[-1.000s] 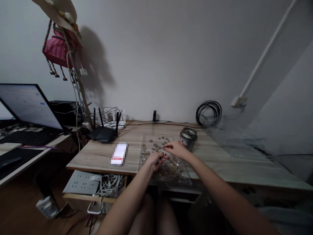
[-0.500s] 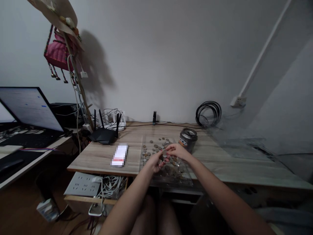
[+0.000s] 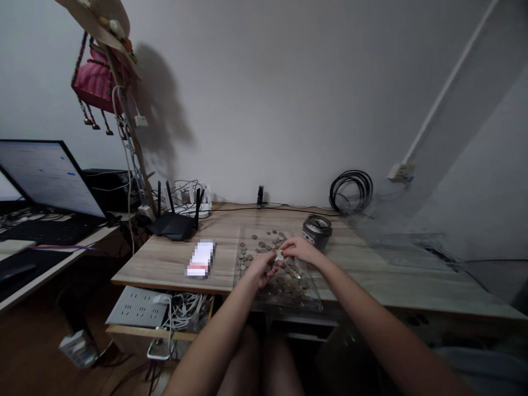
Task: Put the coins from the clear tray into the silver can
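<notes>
Sorting coins point(image 3: 264, 246) on clear tray point(image 3: 307, 300), bench point(image 3: 165, 261): many loose, pile unsorted near edge. Left hand point(image 3: 260, 268) cupped, apparently holding coins; right hand point(image 3: 300, 248) pinches one pale coin point(image 3: 280, 256). Tin point(image 3: 317, 230) beside.

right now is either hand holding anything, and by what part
The right hand pinches a small pale coin at its edge with the fingertips. The left hand meets it; whether it holds coins cannot be told.

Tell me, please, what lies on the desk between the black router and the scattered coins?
In the head view, a small white packet with a red band lies between the router and the coins; its print is blurred.
</notes>
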The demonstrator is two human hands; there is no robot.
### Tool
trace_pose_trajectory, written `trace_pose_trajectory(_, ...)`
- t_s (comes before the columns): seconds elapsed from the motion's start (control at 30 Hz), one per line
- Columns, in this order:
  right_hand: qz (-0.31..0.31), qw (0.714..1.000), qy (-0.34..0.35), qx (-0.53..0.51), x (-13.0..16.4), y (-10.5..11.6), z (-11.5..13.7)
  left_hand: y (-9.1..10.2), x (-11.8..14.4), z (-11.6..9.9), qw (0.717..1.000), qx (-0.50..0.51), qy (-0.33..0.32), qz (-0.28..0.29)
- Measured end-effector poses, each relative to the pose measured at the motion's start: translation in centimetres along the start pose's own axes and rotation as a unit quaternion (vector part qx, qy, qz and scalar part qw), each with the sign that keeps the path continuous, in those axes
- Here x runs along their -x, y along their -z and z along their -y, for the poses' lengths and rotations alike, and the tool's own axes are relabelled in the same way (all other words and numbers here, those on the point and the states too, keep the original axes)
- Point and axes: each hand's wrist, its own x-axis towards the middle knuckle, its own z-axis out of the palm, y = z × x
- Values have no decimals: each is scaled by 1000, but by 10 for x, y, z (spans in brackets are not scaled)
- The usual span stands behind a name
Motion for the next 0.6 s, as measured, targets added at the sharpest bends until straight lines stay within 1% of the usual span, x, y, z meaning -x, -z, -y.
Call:
trace_pose_trajectory(0.07, -29, 999, 18, 36, 0, -6, 0, 1, -1, 2, 1000, -16, -27, -2)
trace_pose_trajectory(0.1, -62, 996, 29, 64, 0, -4, 1, 2, -1, 3, 999, -23, -33, -4)
trace_pose_trajectory(0.17, -154, 980, 41, 121, -1, 13, 3, 3, -3, 5, 999, -29, -37, -11)
trace_pose_trajectory(0.23, -258, 953, 35, 156, -3, 43, 5, 5, -5, 6, 999, -33, -38, -14)
trace_pose_trajectory(0.3, -334, 919, -12, 210, -8, 77, 3, 7, -7, 7, 998, -36, -41, -21)
trace_pose_trajectory(0.33, -353, 900, -47, 252, -11, 92, 1, 8, -8, 7, 998, -36, -41, -28)
trace_pose_trajectory(0.4, -356, 866, -114, 332, -16, 113, -3, 8, -9, 8, 998, -35, -37, -39)
trace_pose_trajectory(0.43, -343, 857, -137, 359, -17, 118, -4, 8, -10, 8, 998, -33, -35, -41)
trace_pose_trajectory(0.5, -330, 853, -143, 377, -18, 118, -3, 8, -10, 9, 998, -31, -34, -42)
trace_pose_trajectory(0.53, -345, 849, -131, 379, -17, 113, -1, 8, -10, 8, 998, -31, -36, -42)
trace_pose_trajectory(0.57, -368, 844, -106, 376, -14, 105, 2, 8, -10, 8, 998, -30, -39, -42)
trace_pose_trajectory(0.6, -385, 845, -71, 365, -10, 94, 5, 8, -9, 8, 998, -30, -41, -41)
